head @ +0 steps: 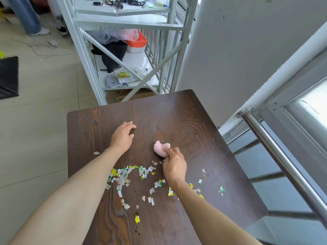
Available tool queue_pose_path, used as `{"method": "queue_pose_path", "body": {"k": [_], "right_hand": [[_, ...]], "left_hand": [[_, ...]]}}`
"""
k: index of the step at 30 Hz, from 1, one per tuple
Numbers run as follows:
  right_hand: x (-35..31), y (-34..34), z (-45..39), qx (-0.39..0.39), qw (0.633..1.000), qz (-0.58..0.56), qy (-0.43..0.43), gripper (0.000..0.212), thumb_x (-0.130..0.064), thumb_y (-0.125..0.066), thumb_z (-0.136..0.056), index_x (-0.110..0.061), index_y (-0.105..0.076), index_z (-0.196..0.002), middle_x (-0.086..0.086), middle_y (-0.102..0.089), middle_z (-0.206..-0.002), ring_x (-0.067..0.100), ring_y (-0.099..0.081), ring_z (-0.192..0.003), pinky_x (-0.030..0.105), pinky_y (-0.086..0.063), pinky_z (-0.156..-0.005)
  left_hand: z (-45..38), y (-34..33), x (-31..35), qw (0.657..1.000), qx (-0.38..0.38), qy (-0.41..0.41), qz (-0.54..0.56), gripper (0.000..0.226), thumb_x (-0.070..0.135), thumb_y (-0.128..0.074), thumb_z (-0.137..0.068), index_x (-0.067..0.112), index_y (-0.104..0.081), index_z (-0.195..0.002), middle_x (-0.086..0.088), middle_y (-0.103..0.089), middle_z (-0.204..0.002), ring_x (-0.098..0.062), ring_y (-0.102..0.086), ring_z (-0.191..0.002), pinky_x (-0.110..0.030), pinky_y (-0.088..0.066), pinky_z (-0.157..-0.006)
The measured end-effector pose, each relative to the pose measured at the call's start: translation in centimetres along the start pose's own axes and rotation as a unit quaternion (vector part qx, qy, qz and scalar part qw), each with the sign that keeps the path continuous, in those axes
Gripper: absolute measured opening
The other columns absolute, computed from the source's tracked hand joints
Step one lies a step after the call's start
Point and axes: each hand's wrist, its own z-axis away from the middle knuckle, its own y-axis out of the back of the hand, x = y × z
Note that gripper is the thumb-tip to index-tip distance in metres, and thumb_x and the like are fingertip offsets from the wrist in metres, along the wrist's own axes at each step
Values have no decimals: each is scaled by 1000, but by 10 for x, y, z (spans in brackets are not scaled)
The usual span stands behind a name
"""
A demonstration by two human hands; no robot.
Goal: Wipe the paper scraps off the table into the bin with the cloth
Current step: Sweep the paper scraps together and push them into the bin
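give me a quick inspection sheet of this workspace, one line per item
surface: dark wood-grain table, far half bare, near half littered
job's things: pink cloth bunched up on the table; paper scraps scattered across the near half, densest near the left forearm; no bin identifiable
clutter: one stray scrap near the table's left edge
hands: left hand resting empty on the table, fingers curled; right hand gripping the cloth
cables: thin wires lying on the floor, far left
surroundings: white metal shelf with bags and packets beyond the table; steel railing on the right; black bag on the floor; someone's legs far left
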Motion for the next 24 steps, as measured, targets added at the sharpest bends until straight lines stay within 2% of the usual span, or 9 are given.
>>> {"method": "queue_pose_path", "body": {"k": [5,8,12,14,17,20,24], "right_hand": [[-20,-9,7,-67,994,-34,81,44,-2,-44,-83,-19,-65,-119,9,-59,-100,31,-58,-92,37,-48,-76],[-15,6,-1,-82,988,-53,116,41,0,-44,-82,-15,-70,-110,10,-60,-98,31,-59,-94,38,-50,-77],[23,45,-21,-11,996,-15,91,36,-3,-44,-82,-19,-71,-100,7,-60,-97,27,-57,-95,35,-49,-77],[51,64,-29,19,998,14,53,37,-2,-44,-85,-18,-71,-103,8,-60,-99,27,-56,-99,35,-48,-77],[73,67,-30,15,999,46,5,40,0,-42,-87,-15,-69,-113,12,-59,-104,33,-55,-103,36,-47,-78],[50,40,-11,14,999,47,-10,42,2,-44,-83,-12,-65,-117,14,-58,-105,35,-55,-100,36,-44,-75],[13,6,18,-4,999,29,25,41,2,-44,-80,-10,-64,-114,14,-57,-105,36,-53,-95,39,-43,-77]], "left_hand": [[3,0,3,1000,-7,12,-23,38,8,-52,-91,17,-53,-129,0,-37,-151,-19,-24,-144,-38,-22,-116],[6,0,6,1000,-7,10,-28,37,11,-52,-92,17,-55,-128,0,-40,-150,-20,-29,-142,-38,-24,-115],[15,-3,15,999,-14,-39,-32,32,10,-53,-91,16,-60,-122,0,-49,-143,-20,-42,-134,-34,-31,-109],[19,-8,22,997,-22,-61,-34,33,9,-53,-91,16,-61,-122,0,-49,-143,-20,-42,-133,-34,-31,-109],[22,-18,30,997,-25,-63,-33,34,7,-52,-91,14,-60,-122,-2,-47,-145,-21,-39,-136,-33,-27,-112],[22,-19,29,997,-38,-51,-38,36,5,-48,-92,15,-57,-126,-1,-43,-148,-20,-32,-140,-34,-23,-115],[21,-17,25,997,-52,-53,-33,39,0,-45,-92,15,-56,-126,0,-40,-150,-19,-29,-142,-34,-21,-116]]}}
